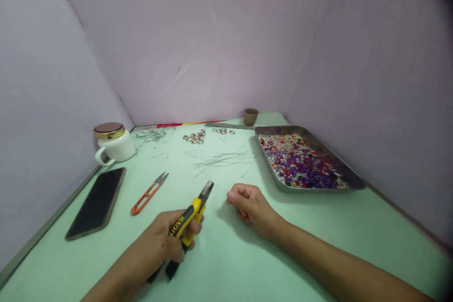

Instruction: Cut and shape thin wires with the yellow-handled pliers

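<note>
Yellow lettering (177,226) on dark handle inlay of pliers (193,214), 7 o'clock: roughly "HAQIT", inverted, exact spelling unclear.

The pliers (196,206) have a silver metal head and grips in yellow and black, with yellow lettering along a dark part. They are held in the left hand (166,240), whose fingers wrap the grips and hide part of them; the head points away from the person and to the right, and the black grip ends stand apart below the hand. Beyond the pliers, thin grey wires (219,158) lie loose on the green bench (226,264), mostly running sideways, some crossing, their ends uneven.
</note>
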Demonstrator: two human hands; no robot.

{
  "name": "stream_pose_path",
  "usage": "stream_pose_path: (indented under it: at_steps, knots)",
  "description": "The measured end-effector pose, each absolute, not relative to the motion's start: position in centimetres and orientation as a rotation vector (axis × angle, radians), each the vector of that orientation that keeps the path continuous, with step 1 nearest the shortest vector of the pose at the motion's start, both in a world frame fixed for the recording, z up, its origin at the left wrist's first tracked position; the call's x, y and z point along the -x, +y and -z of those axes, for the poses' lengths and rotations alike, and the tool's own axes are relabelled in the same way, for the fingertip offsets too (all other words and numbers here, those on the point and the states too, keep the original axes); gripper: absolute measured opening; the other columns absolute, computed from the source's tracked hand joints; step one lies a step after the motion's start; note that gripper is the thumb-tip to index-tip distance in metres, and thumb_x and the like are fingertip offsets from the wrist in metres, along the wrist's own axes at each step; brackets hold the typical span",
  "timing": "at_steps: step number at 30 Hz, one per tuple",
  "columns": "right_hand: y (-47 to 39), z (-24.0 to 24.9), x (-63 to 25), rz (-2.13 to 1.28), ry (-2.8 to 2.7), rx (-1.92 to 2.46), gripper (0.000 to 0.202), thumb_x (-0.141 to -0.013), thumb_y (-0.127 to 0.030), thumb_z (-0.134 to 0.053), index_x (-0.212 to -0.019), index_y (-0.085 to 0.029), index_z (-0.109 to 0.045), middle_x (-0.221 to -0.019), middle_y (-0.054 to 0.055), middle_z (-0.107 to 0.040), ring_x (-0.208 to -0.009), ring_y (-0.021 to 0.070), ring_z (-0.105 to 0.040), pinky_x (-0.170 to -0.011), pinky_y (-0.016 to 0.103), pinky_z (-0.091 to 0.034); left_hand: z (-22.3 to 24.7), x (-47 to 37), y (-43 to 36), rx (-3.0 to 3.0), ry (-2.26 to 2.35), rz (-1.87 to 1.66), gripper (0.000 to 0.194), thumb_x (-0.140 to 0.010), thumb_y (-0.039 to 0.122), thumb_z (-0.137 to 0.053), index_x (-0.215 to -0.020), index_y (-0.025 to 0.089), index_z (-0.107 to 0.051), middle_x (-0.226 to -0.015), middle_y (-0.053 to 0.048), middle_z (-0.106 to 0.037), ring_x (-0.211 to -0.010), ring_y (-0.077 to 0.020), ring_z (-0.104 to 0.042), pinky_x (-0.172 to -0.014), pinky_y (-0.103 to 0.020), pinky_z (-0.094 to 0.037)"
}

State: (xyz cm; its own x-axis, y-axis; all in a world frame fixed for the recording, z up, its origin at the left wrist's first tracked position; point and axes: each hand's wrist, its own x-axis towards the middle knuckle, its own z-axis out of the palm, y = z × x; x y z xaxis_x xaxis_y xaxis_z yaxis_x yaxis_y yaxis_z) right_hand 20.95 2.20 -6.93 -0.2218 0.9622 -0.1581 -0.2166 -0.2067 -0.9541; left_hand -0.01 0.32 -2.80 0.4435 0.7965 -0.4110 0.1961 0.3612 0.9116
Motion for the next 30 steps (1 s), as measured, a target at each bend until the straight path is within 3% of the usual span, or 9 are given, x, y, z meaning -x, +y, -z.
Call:
stream_pose_path:
  at_steps: [4,8,16,22,30]
  knots:
    - [2.1,6.8,-20.9,-1.598,-1.072,1.057,0.028,-0.066,-0.041,-0.062,-0.059,-0.015,-0.051,-0.032,-0.010,-0.031,-0.030,0.0032,-0.022,-0.030,0.017,-0.014,4.4,0.6,0.7,-1.198,1.106,-0.467,0.033,-0.040,0.000,-0.040,-0.067,0.015,-0.051,-0.087,-0.002,-0.053,-0.070,-0.0151,-0.047,-0.058,-0.025,-0.032]
    - [2.0,6.7,-20.8,-1.567,-1.106,1.071,0.026,-0.067,-0.037,-0.061,-0.059,-0.015,-0.051,-0.035,-0.010,-0.032,-0.031,0.0031,-0.024,-0.032,0.017,-0.016,2.7,0.0,0.0,-1.256,1.139,-0.396,0.034,-0.041,0.001,-0.038,-0.069,0.016,-0.051,-0.066,0.002,-0.047,-0.062,-0.0127,-0.043,-0.054,-0.024,-0.028]
    - [1.9,7.2,-21.0,-1.537,-1.222,1.058,0.024,-0.071,-0.036,-0.058,-0.061,-0.015,-0.052,-0.038,-0.009,-0.033,-0.034,0.0038,-0.027,-0.033,0.017,-0.018,0.6,-1.1,-0.7,-1.362,1.209,-0.370,0.024,-0.047,0.006,-0.037,-0.066,0.017,-0.047,-0.054,0.005,-0.037,-0.058,-0.0124,-0.042,-0.053,-0.023,-0.028]
    - [2.2,7.2,-21.1,-1.556,-1.130,1.044,0.027,-0.069,-0.039,-0.060,-0.060,-0.015,-0.052,-0.034,-0.010,-0.031,-0.031,0.0035,-0.024,-0.031,0.017,-0.015,2.0,-1.3,-0.7,-1.605,1.381,-0.502,0.027,-0.045,0.004,-0.034,-0.065,0.018,-0.045,-0.059,0.004,-0.040,-0.056,-0.0107,-0.038,-0.050,-0.022,-0.026]
    - [2.5,6.9,-21.1,-1.729,-0.960,0.958,0.028,-0.068,-0.039,-0.062,-0.060,-0.014,-0.053,-0.037,-0.009,-0.032,-0.032,0.0025,-0.019,-0.030,0.016,-0.015,4.2,0.0,0.6,-1.315,1.162,-0.512,0.018,-0.043,0.004,-0.042,-0.056,0.016,-0.041,-0.074,0.001,-0.052,-0.055,-0.0090,-0.041,-0.049,-0.022,-0.031]
